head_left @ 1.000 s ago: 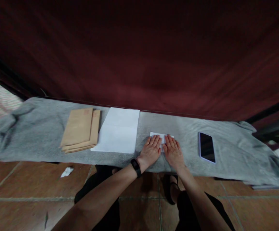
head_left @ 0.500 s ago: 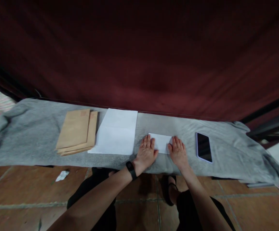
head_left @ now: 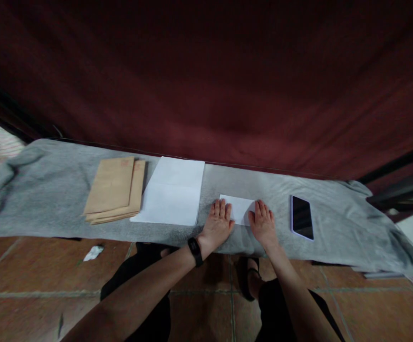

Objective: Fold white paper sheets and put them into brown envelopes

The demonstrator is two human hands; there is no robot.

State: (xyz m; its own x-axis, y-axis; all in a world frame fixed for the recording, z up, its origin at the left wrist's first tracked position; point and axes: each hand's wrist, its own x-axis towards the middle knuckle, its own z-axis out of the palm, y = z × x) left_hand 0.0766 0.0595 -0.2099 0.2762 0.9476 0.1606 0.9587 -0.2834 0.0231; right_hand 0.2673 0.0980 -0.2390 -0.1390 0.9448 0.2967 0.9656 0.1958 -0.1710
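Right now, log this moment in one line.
left hand: at left end of white paper; right hand: at its right end; phone: farther right

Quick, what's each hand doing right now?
Left hand: open, laid over the left end of the small white paper.
Right hand: open, laid over its right end.

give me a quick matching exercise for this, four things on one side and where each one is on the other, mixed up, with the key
1. phone
2. brown envelopes
3. black wristband
4. small white paper

A. around the left wrist
B. left hand on one end, right hand on the other
C. left of the large white sheet
D. right of both hands

Pairs: 1-D, 2-C, 3-A, 4-B
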